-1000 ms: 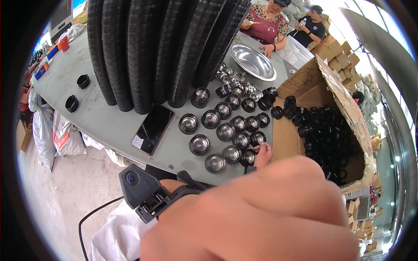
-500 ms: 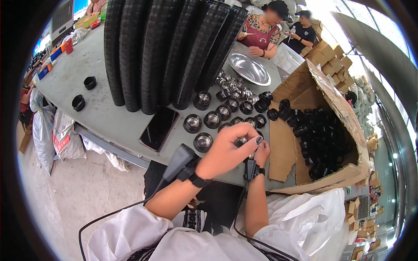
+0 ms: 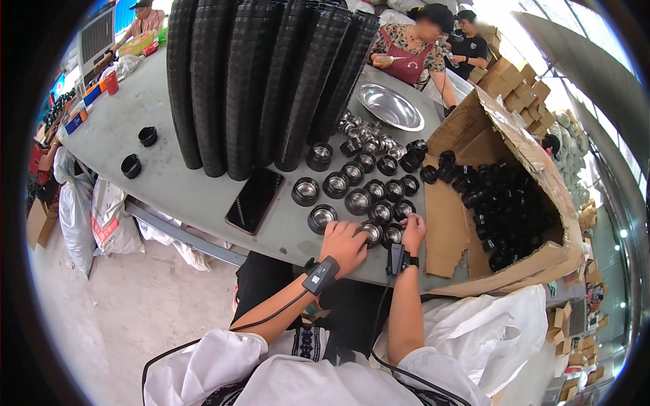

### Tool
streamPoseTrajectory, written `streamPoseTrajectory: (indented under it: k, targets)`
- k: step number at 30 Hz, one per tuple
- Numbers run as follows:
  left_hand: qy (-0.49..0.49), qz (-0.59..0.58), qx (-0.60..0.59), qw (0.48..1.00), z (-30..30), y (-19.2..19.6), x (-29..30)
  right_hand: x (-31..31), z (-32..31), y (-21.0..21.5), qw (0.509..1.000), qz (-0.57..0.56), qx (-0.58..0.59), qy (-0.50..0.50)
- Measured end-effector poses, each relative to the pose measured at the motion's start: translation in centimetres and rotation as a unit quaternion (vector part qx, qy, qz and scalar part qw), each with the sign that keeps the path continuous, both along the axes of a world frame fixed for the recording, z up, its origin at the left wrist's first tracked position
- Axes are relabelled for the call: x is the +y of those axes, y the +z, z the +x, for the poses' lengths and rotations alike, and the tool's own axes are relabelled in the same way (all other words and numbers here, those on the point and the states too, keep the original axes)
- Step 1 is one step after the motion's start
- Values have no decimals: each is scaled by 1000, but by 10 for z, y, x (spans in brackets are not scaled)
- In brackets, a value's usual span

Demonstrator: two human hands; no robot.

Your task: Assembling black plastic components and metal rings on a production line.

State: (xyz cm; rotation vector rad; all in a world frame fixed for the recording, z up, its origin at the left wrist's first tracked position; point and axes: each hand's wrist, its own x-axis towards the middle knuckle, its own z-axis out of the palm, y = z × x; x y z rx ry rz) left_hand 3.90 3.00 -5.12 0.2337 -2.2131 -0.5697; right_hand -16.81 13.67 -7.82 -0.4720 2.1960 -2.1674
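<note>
Short round black caps with shiny silver inserts (image 3: 357,201) stand in loose rows on the grey table. My left hand (image 3: 344,247) has its fingers bent against the left side of one near black cap (image 3: 372,232), gripping it at the rim. To the right, my right hand (image 3: 414,233) is closed, its fingertips drawn together at the near edge of another black cap (image 3: 404,208). Whatever lies between those fingertips is hidden. One more cap (image 3: 392,235) sits between the two hands. Behind the rows lies a cluster of small silver pieces (image 3: 371,143).
Tall stacks of black rings (image 3: 247,88) rise behind a dark phone (image 3: 254,201). An open cardboard box (image 3: 542,183) of black parts stands at right, its flap (image 3: 443,233) on the table. A silver oval tray (image 3: 391,106) lies farther back. Two loose black caps (image 3: 131,166) sit left. A co-worker (image 3: 409,51) stands across.
My hands were together above the near caps; they have come apart. The left moved down and left to a cap, uncovering several caps. The co-worker across has reached an arm toward the box.
</note>
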Motion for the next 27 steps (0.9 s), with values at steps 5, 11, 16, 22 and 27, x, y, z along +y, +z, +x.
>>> streamPoseTrajectory:
  k: [5,11,16,22,27]
  targets:
    - [-3,-6,-5,1000,-1,2,0,1,0,0,1000,-11,-5,7]
    - [-5,-18,-16,1000,0,5,-1,-2,5,4,1000,-15,-23,14]
    - [-9,-9,-44,999,-1,1,-2,-1,6,4,999,-16,-26,18]
    - [-14,-3,-49,999,0,3,-1,0,8,8,999,-13,-25,23]
    - [-15,-3,-29,999,0,3,-2,-1,9,10,999,-9,-24,29]
